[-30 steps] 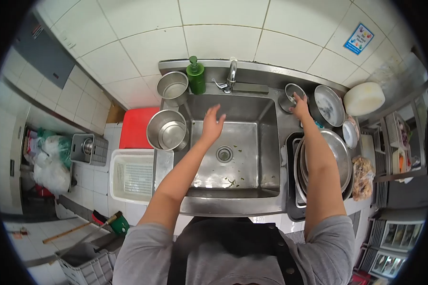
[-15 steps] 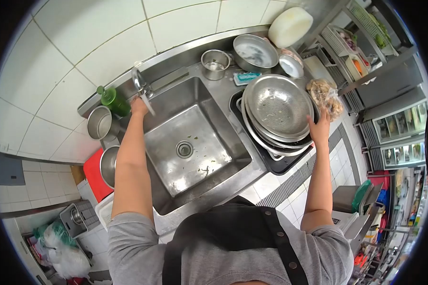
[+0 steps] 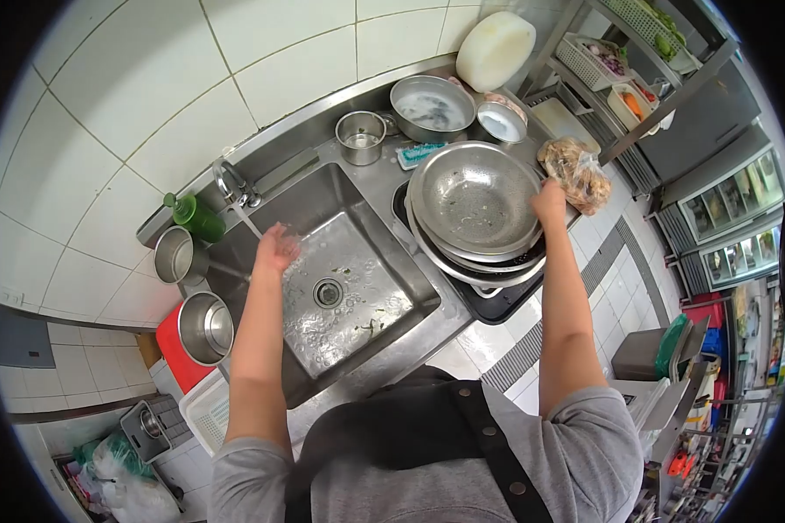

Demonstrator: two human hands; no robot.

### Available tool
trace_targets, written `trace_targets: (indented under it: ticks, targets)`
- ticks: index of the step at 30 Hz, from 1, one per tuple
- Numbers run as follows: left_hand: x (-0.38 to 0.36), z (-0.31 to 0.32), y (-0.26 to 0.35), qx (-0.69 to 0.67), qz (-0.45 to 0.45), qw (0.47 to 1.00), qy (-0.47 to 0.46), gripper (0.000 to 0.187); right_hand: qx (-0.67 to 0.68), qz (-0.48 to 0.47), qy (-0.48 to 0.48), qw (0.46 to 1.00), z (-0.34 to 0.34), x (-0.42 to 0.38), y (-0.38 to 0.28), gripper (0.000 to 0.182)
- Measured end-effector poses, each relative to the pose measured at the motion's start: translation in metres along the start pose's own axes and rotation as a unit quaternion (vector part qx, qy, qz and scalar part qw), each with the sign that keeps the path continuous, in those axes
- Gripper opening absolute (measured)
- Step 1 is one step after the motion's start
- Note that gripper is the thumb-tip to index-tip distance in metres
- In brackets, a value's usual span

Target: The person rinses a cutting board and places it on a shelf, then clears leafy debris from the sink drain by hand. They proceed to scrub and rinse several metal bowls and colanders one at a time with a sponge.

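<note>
My left hand (image 3: 276, 248) hangs over the sink (image 3: 358, 253), just right of the water running from the faucet (image 3: 232, 183). Its fingers look spread and hold nothing, though they are slightly blurred. At the right, my right hand (image 3: 549, 205) is closed on the rim of a metal colander (image 3: 475, 196) with small food bits inside. The colander tops a stack of bowls on a black tray (image 3: 493, 309) beside the sink. Wet patches and green scraps lie around the drain (image 3: 328, 294).
Behind the stack are a small pot (image 3: 361, 138), a teal scrubber (image 3: 419, 155) and a basin of soapy water (image 3: 433, 108). A bag of brown food (image 3: 576, 174) sits by my right hand. Left of the sink stand a green bottle (image 3: 196, 218) and two metal pots.
My left hand has moved from beside the faucet out over the basin. My right hand has gone from open fingers to a grip on the colander's rim. Water has spread over the sink floor.
</note>
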State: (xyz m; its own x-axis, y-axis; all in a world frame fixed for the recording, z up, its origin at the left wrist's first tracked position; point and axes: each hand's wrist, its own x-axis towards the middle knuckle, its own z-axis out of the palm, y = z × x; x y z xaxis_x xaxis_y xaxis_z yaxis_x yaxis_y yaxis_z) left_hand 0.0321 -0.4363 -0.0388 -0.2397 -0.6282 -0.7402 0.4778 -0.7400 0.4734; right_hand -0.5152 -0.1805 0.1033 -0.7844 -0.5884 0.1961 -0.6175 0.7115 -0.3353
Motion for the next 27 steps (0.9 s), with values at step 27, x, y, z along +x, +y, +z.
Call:
trace_targets:
  ticks: [27]
  targets:
    - [-0.132, -0.036, 0.014, 0.600, 0.410, 0.623, 0.289, 0.027, -0.160, -0.051, -0.110, 0.980, 0.138, 0.268, -0.025, 0.047]
